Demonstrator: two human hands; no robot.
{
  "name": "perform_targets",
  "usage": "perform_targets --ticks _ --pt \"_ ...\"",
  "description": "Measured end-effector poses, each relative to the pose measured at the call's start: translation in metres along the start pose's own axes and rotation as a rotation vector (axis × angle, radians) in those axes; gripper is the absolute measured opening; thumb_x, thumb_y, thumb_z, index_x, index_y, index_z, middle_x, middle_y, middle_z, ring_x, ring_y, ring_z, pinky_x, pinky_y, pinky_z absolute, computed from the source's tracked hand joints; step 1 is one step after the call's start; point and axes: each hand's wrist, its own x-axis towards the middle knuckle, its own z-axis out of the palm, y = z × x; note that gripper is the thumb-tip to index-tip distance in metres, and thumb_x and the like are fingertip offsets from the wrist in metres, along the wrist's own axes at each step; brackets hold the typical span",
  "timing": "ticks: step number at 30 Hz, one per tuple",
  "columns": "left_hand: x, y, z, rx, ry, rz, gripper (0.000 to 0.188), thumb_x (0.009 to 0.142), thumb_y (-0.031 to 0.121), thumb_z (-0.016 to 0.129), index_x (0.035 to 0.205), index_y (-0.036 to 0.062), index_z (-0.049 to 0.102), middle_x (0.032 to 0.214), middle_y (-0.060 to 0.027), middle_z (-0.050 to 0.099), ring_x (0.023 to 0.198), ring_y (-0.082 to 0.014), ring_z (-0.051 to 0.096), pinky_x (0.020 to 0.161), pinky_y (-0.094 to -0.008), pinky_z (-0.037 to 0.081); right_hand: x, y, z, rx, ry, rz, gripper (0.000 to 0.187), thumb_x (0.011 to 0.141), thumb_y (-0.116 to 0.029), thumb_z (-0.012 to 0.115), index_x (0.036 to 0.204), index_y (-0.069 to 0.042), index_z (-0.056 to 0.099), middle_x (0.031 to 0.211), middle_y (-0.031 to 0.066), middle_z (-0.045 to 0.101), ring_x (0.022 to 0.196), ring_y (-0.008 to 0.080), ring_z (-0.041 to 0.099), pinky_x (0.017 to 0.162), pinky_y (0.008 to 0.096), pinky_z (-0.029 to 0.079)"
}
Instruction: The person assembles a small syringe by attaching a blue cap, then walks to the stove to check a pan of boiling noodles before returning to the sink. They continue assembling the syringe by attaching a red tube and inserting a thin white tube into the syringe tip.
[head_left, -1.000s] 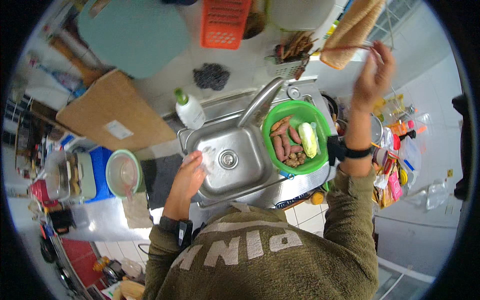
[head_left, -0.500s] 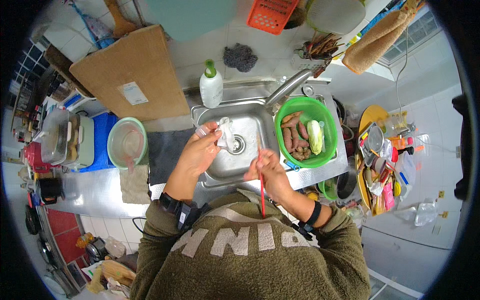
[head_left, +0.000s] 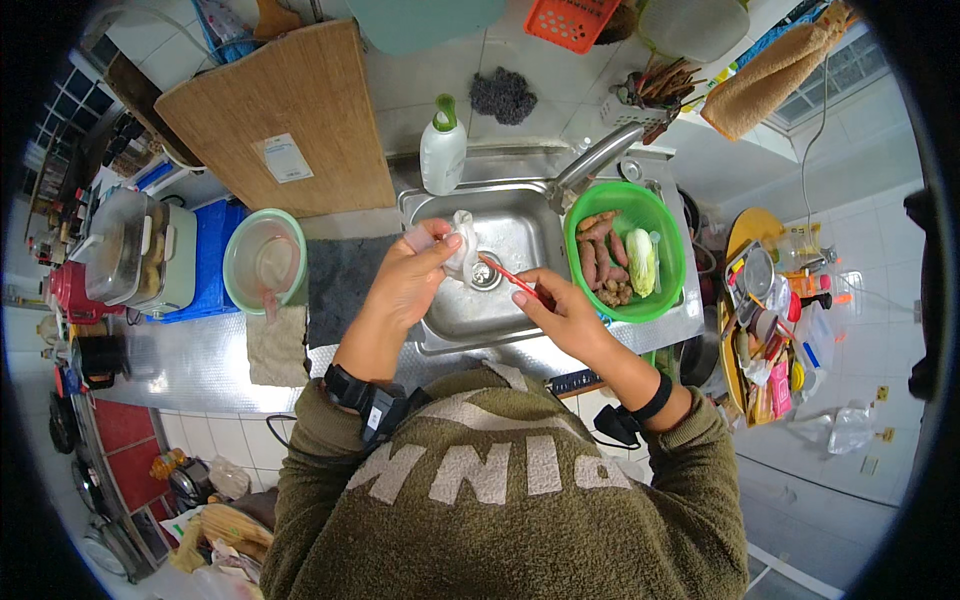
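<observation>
Over the sink (head_left: 450, 325), my left hand (head_left: 405, 280) pinches a crumpled white piece (head_left: 463, 250), perhaps cloth or plastic. Something translucent (head_left: 420, 237) shows by its fingers, too small to make out. My right hand (head_left: 562, 310) is closed on a thin red stick (head_left: 512, 277), which slants up and left. Its tip comes close to the white piece; whether they touch, I cannot tell. Just right of that hand, a green basin (head_left: 677, 285) holds several reddish sweet potatoes (head_left: 590, 262), some small knobbly roots (head_left: 613, 292) and a pale green cabbage (head_left: 641, 265).
The faucet (head_left: 595, 165) reaches over the sink's back right corner. A white bottle with a green pump (head_left: 442, 155) stands behind the sink. A pale green bowl of water (head_left: 298, 250), a dark mat (head_left: 345, 290) and a wooden board (head_left: 285, 120) are on the left.
The red stick has swung from hanging down toward my body to pointing up and left at the white piece. My right hand has turned with it. The view has shifted slightly.
</observation>
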Motion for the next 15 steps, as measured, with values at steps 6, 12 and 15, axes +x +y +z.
perform_targets --ticks 6,12,15 --pt "-0.005 -0.001 0.010 0.152 0.089 0.043 0.018 0.086 0.008 0.065 0.103 0.0029 0.062 0.095 -0.0039 0.063 0.088 -0.0115 0.056 0.081 -0.0267 0.044 0.002 -0.004 0.001 -0.108 0.121 -0.007 0.020 0.091 -0.023 0.059 0.087 -0.003 0.060 0.055 0.0014 0.043 0.051 0.0079 0.038 0.047 0.0259 0.032" --pt "-0.008 0.002 0.015 0.310 -0.048 -0.050 0.027 0.091 0.018 0.060 0.113 0.0011 0.058 0.106 -0.0070 0.061 0.099 -0.0162 0.056 0.089 -0.0325 0.043 0.002 0.001 -0.007 0.054 -0.030 -0.040 0.022 0.095 -0.021 0.054 0.092 -0.001 0.062 0.069 -0.0059 0.044 0.064 0.0036 0.035 0.056 0.0208 0.031" --pt "-0.005 0.002 0.012 0.211 -0.127 -0.036 0.033 0.094 0.027 0.054 0.113 0.0000 0.058 0.107 -0.0076 0.060 0.100 -0.0154 0.055 0.090 -0.0330 0.043 0.002 -0.001 -0.010 0.143 -0.071 0.014 0.023 0.096 -0.021 0.052 0.096 0.000 0.063 0.069 -0.0059 0.044 0.066 0.0044 0.038 0.059 0.0208 0.033"
